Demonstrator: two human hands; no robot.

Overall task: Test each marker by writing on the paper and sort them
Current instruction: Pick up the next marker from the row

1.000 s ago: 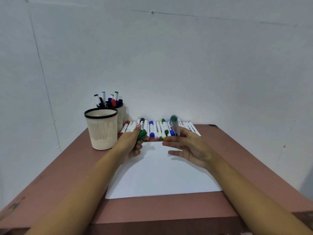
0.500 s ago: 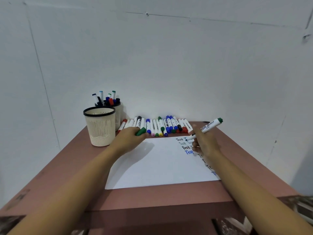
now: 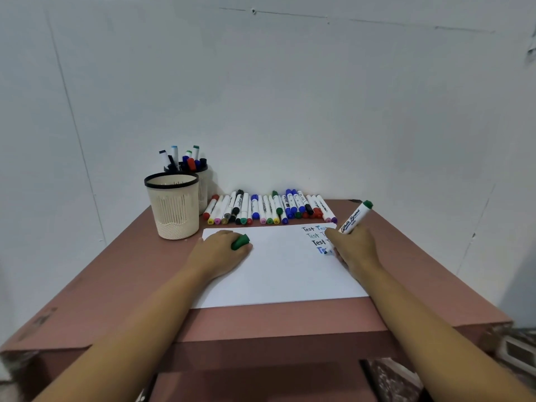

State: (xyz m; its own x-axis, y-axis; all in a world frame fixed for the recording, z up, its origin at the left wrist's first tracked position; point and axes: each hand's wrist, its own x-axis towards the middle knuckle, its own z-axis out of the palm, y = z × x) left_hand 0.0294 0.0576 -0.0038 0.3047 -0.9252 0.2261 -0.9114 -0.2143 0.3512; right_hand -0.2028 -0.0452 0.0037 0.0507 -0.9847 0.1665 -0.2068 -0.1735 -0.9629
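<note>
A white sheet of paper (image 3: pixel 278 265) lies on the brown table (image 3: pixel 121 291), with several "Test" words written at its far right corner. My right hand (image 3: pixel 352 250) grips a white green-ended whiteboard marker (image 3: pixel 355 217), tip down on the paper beside a blue word. My left hand (image 3: pixel 220 252) rests on the paper's left part and holds the green cap (image 3: pixel 240 242). A row of several capped markers (image 3: pixel 269 208) lies along the paper's far edge.
Two cream mesh cups stand at the table's back left: the near cup (image 3: pixel 174 207) shows no markers above its rim, the far cup (image 3: pixel 201 181) holds several markers. A white wall rises right behind the table.
My right hand swung the uncapped green marker from above the row down to the paper's right corner and lowered its tip. My left hand moved forward onto the paper with the cap.
</note>
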